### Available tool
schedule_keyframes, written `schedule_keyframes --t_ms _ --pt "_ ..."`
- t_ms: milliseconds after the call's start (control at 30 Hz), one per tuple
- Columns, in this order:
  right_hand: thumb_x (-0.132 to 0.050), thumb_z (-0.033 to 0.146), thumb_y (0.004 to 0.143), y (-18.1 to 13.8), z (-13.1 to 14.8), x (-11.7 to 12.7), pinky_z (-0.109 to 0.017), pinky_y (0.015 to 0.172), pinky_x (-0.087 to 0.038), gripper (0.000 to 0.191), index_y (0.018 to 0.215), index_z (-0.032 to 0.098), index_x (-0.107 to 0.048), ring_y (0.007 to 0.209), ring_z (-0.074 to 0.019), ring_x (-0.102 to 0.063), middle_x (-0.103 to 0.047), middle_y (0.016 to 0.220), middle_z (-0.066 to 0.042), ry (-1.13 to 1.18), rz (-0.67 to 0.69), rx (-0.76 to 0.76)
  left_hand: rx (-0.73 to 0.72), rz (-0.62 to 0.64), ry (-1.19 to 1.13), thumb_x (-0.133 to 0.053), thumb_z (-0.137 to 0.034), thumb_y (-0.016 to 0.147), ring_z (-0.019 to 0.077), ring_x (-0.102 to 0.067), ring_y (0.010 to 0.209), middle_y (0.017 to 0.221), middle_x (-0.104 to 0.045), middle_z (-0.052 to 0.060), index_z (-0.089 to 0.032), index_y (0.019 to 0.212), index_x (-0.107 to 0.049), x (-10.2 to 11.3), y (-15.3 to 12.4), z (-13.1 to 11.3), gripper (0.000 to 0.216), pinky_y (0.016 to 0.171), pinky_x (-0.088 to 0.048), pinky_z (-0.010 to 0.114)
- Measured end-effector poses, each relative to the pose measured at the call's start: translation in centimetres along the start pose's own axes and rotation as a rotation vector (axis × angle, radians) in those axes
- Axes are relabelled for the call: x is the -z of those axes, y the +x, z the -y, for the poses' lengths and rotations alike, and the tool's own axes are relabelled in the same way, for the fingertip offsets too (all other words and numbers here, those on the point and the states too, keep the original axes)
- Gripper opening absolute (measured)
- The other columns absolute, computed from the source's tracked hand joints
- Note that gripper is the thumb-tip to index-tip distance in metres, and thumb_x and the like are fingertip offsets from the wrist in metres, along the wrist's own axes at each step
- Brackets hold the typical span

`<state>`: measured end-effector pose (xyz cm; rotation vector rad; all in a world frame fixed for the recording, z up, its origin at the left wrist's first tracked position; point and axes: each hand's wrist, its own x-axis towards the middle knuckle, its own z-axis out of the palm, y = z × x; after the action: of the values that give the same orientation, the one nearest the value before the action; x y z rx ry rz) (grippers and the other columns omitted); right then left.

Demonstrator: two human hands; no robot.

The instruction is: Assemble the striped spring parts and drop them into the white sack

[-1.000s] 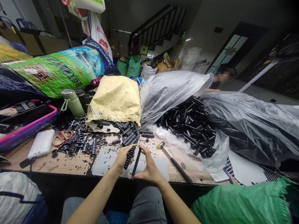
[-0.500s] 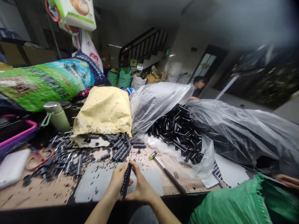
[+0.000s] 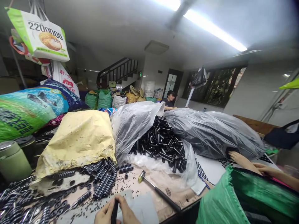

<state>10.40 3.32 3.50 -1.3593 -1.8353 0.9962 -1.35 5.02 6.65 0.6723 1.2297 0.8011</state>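
Only the tops of my hands show at the bottom edge. My left hand [image 3: 104,215] and my right hand [image 3: 126,213] are both closed round a black rod [image 3: 114,211] that stands upright between them. Just ahead lies a grey flat plate [image 3: 140,207] strewn with tiny black beads. Ribbed black-and-white stacks [image 3: 105,179] spill from under the yellow sack [image 3: 77,143]. A small hammer [image 3: 157,191] lies to the right of my hands.
A clear bag of black tubes [image 3: 161,144] lies open mid-table, a dark plastic bag [image 3: 215,133] beside it. A green sack [image 3: 224,202] stands at the right, with another person's hand [image 3: 243,161] behind it. A green flask [image 3: 12,161] stands far left.
The camera has tilted up, so the ceiling shows and my hands have dropped to the bottom edge. Both hands still hold the black rod. Another person's arm now shows at the right.
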Motion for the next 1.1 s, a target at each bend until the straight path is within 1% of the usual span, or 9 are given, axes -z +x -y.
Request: schedule_keyframes --t_ms 133,200,300,400,500,567,633,833,1100 --pt "-0.060 0.012 0.046 -0.6 1.2 -0.8 -0.039 0.103 -0.027 0.089 0.128 0.011 -0.025 0.120 -0.0272 -0.033 -0.037 0.128 -0.016 -0.140 -0.052 0.048 -0.281 -0.012 0.231 -0.053 -0.051 0.066 0.0206 -0.060 0.061 0.066 -0.059 0.006 -0.014 0.084 -0.063 0.5 -0.4 0.5 0.042 0.059 -0.049 0.034" --pt "-0.060 0.015 0.049 -1.1 1.5 -1.1 -0.041 0.104 -0.024 0.087 0.128 0.007 -0.024 0.121 -0.0285 -0.031 -0.036 0.128 -0.019 -0.227 -0.121 0.016 -0.513 -0.034 0.495 -0.051 -0.036 0.070 0.0217 -0.058 0.084 0.091 -0.058 0.010 -0.015 0.096 -0.062 0.5 -0.8 1.1 0.034 0.079 -0.046 0.035" --pt "-0.057 0.013 0.057 -1.9 1.4 -0.6 -0.042 0.103 -0.024 0.078 0.129 0.008 -0.025 0.123 -0.0278 -0.028 -0.034 0.129 -0.019 -0.339 -0.101 -0.052 -0.677 -0.015 0.951 -0.045 -0.014 0.070 0.0210 -0.052 0.094 0.100 -0.055 0.010 -0.016 0.111 -0.055 0.6 -1.0 2.4 0.042 0.087 -0.040 0.035" --pt "-0.066 0.025 0.058 -2.7 0.5 2.8 -0.044 0.099 -0.030 0.080 0.127 0.012 -0.028 0.122 -0.0302 -0.030 -0.035 0.130 -0.017 -0.501 -0.121 -0.172 -0.741 0.027 1.280 -0.035 -0.004 0.073 0.0200 -0.052 0.092 0.100 -0.056 0.011 -0.015 0.116 -0.051 1.3 -0.7 3.4 0.048 0.082 -0.041 0.034" --pt "-0.052 0.033 0.075 -3.4 -0.9 7.9 -0.048 0.091 -0.033 0.041 0.112 0.016 -0.044 0.113 -0.0311 -0.040 -0.047 0.115 -0.017 -0.807 -0.367 -0.494 -0.858 -0.011 1.488 -0.030 0.000 0.075 0.0198 -0.052 0.089 0.100 -0.058 0.011 -0.018 0.116 -0.050 2.2 -0.5 3.6 0.050 0.075 -0.041 0.033" --pt "-0.040 0.028 0.083 -3.7 -1.4 10.7 -0.047 0.084 -0.036 0.024 0.099 0.014 -0.050 0.103 -0.0304 -0.048 -0.054 0.101 -0.018 -0.879 -0.383 -0.584 -0.940 -0.054 1.574 -0.031 0.001 0.075 0.0197 -0.052 0.086 0.097 -0.059 0.009 -0.019 0.116 -0.050 2.6 -0.6 3.5 0.050 0.070 -0.041 0.033" --pt "-0.030 0.028 0.087 -3.9 -1.5 12.1 -0.043 0.076 -0.040 0.027 0.098 0.013 -0.049 0.088 -0.0273 -0.055 -0.059 0.086 -0.015 -0.875 -0.335 -0.596 -1.012 -0.112 1.626 -0.033 0.002 0.075 0.0196 -0.052 0.083 0.096 -0.059 0.009 -0.018 0.116 -0.050 2.7 -0.8 3.5 0.049 0.067 -0.040 0.033" --pt "-0.034 0.061 0.078 -4.5 -0.2 9.6 -0.036 0.068 -0.041 0.052 0.092 0.014 -0.050 0.087 -0.0285 -0.056 -0.059 0.088 -0.013 -0.949 -0.173 -0.613 -1.108 -0.240 1.651 -0.038 0.000 0.076 0.0198 -0.053 0.083 0.094 -0.061 0.009 -0.017 0.114 -0.051 2.2 -1.4 3.7 0.044 0.073 -0.037 0.038" --pt "-0.038 0.027 0.084 -6.4 -1.6 10.4 -0.034 0.067 -0.040 0.021 0.087 0.011 -0.051 0.089 -0.0284 -0.055 -0.057 0.090 -0.016 -0.998 -0.213 -0.700 -1.178 -0.279 1.587 -0.040 -0.001 0.076 0.0184 -0.053 0.088 0.100 -0.061 0.008 -0.016 0.113 -0.051 2.4 -1.0 4.5 0.041 0.082 -0.034 0.039"
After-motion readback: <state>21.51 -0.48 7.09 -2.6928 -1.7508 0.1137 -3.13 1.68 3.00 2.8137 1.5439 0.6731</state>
